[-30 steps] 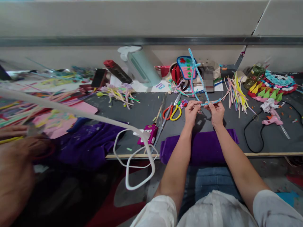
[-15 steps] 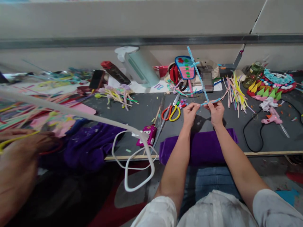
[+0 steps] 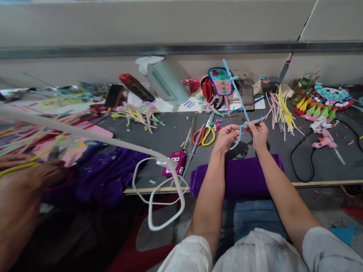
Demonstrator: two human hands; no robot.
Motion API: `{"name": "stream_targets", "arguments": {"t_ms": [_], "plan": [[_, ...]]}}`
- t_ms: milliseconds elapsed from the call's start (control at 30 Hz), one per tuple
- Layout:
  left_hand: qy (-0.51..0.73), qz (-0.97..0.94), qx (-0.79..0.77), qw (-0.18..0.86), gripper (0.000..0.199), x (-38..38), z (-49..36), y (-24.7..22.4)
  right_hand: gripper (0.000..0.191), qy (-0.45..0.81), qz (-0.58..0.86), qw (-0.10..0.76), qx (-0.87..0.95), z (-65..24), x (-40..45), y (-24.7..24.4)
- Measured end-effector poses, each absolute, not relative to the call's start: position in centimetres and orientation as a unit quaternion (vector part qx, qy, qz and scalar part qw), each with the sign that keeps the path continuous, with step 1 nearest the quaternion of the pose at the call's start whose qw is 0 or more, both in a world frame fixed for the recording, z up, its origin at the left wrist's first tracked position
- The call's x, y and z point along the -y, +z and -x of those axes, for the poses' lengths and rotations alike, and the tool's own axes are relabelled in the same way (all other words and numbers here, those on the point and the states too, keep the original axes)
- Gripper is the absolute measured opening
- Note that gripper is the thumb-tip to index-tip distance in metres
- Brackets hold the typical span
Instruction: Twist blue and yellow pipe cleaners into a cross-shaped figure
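A light-blue fuzzy pipe cleaner piece (image 3: 237, 91) stands up between my hands, a long stem with a short twisted crosspiece near its top. My right hand (image 3: 258, 135) pinches its lower joint, where a short arm sticks out to the right. My left hand (image 3: 223, 139) is at the joint's left side, fingertips against the pipe cleaner. From there one loose end curves down in front of the left fingers. Beneath my forearms lies a rolled purple cloth (image 3: 246, 175) at the table edge. Scissors with red and yellow handles (image 3: 209, 136) lie left of my hands.
A co-worker's hand (image 3: 27, 185) holds yellow-handled scissors at left. A white cable-like loop (image 3: 181, 204) crosses the front edge near a magenta box (image 3: 173, 164). Pipe cleaner bundles (image 3: 280, 111), a pink glue gun (image 3: 324, 139) with black cord, and a green jar (image 3: 303, 88) stand right.
My left hand has turned and moved slightly left and down, its fingers less tightly pinched. The pipe cleaner's left end now bends downward instead of running sideways into that hand.
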State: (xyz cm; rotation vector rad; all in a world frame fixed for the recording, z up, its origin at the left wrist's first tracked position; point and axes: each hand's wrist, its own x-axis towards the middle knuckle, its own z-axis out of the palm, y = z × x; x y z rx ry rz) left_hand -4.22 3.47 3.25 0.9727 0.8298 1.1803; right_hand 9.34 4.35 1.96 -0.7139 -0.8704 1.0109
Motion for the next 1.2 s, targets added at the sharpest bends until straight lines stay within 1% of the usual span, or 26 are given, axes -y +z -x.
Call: {"name": "stream_targets", "arguments": {"t_ms": [100, 267, 633, 933, 1200], "plan": [[0.533, -0.437, -0.357, 0.631, 0.037, -3.3, 3.5, 3.4, 0.025, 0.460, 0.329, 0.721, 0.401, -9.3, -4.4, 1.9], [0.569, -0.459, -0.366, 0.575, 0.041, -3.6, 3.0, 3.2, 0.025, 0.461, 0.333, 0.722, 0.394, -9.2, -4.3, 2.1], [0.617, -0.478, -0.355, 0.515, 0.029, -4.0, 3.5, 2.9, 0.026, 0.468, 0.334, 0.702, 0.421, -8.7, -3.7, 2.4], [0.610, -0.425, -0.367, 0.560, 0.035, -4.1, 3.5, 2.7, 0.025, 0.462, 0.331, 0.694, 0.442, -8.7, -3.5, 2.4], [0.650, -0.347, -0.358, 0.574, 0.040, -4.3, 2.8, 2.6, 0.026, 0.460, 0.344, 0.694, 0.434, -8.6, -3.7, 2.2]]}}
